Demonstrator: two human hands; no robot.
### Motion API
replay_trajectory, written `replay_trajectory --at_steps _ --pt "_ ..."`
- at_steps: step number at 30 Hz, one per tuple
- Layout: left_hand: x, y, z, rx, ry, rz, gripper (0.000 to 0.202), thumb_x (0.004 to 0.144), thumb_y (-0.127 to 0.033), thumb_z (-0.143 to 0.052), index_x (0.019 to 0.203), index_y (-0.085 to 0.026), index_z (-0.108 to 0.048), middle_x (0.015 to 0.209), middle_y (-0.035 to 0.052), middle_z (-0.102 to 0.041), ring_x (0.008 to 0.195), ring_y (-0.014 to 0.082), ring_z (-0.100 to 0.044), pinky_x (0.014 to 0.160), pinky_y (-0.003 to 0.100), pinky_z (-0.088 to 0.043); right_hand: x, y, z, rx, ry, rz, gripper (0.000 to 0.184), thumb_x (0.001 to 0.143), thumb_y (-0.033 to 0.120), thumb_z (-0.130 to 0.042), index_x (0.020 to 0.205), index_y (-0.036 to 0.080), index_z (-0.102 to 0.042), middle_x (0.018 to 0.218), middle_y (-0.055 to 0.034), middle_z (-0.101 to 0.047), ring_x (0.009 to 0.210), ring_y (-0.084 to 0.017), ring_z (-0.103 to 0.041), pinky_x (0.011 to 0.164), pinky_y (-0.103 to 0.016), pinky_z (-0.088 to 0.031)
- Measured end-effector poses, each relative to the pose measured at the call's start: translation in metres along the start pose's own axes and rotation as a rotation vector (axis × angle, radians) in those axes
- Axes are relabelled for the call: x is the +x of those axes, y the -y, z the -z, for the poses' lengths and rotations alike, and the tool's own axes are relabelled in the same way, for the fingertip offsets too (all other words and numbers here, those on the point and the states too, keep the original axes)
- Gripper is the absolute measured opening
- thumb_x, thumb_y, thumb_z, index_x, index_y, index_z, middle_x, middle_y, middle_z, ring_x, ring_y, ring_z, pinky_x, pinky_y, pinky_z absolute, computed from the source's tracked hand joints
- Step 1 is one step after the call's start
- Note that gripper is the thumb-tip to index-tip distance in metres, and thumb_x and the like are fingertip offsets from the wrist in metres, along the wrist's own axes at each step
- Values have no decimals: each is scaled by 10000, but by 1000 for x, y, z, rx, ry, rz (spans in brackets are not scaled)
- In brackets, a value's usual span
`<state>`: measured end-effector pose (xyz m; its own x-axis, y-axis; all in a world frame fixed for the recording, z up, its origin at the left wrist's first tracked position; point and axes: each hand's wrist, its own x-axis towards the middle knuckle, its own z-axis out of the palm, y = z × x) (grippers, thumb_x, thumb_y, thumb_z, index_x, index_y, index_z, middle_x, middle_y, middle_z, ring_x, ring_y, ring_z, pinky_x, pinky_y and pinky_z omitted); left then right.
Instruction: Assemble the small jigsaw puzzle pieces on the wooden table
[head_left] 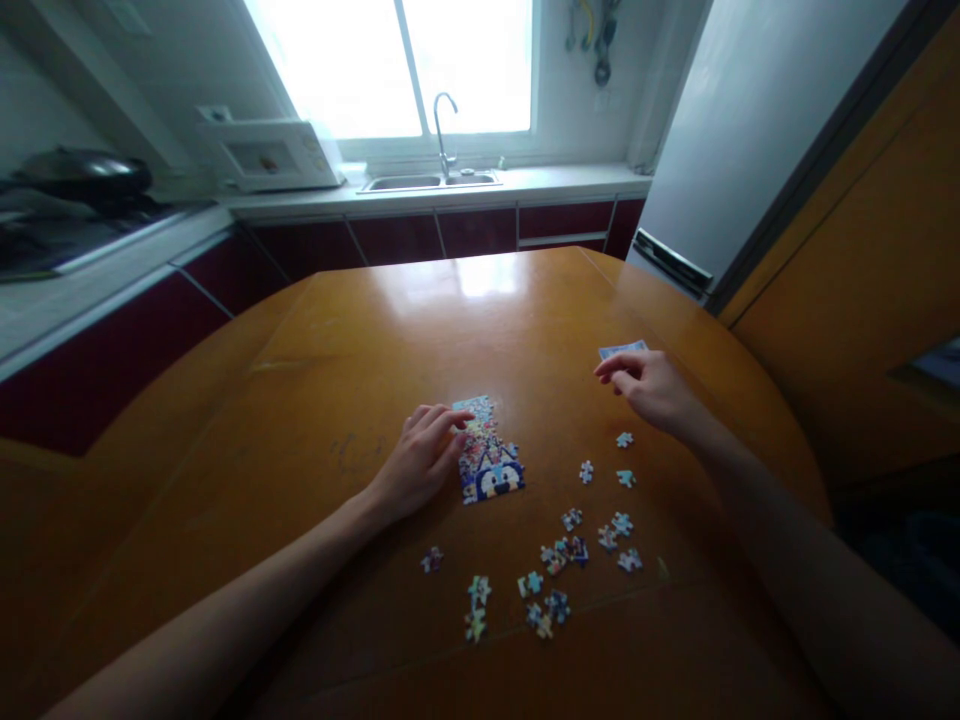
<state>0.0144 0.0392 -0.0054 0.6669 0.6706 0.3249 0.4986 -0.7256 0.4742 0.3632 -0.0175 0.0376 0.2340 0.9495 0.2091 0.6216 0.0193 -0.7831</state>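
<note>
A partly joined jigsaw puzzle (491, 455) lies flat on the table, with a dark blue cartoon animal face along its near edge. At its left side is my left hand (424, 455), fingers stretched out and slightly bent, fingertips over the upper left part. My right hand (652, 385) is farther right, palm down with loosely bent fingers, and nothing shows in it. Just beyond those fingers lies a small bluish picture card (624, 348), partly covered by the hand. Nearer than my right hand is a loose puzzle piece (625, 440).
Several loose pieces (556, 605) are scattered on the near side of the brown wooden table (337, 340). One piece (432, 559) lies apart at the left. Beyond the table are a sink (405, 183), a microwave (274, 155) and a fridge (750, 140); a pan (86, 170) sits on the stove.
</note>
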Motion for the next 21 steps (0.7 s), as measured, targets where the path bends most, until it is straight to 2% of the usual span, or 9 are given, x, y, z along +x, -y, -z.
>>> replay_trajectory --at_steps 12,21 --pt "1 -3 -1 -4 -10 26 247 1020 -313 -439 1162 -214 -615 1080 76 -647 1061 248 -530 976 434 -432 -2 -4 -4 -22 33 1 257 751 183 -526 822 181 -773 807 -70 -756 704 -194 -660 669 -324 -511" --pt "-1 -5 -1 -9 -10 26 263 1018 -299 -446 1199 -208 -614 1087 78 -651 1062 247 -528 976 431 -437 -4 -8 -10 -35 63 29 259 767 193 -532 854 174 -775 819 -83 -754 695 -203 -655 669 -345 -510"
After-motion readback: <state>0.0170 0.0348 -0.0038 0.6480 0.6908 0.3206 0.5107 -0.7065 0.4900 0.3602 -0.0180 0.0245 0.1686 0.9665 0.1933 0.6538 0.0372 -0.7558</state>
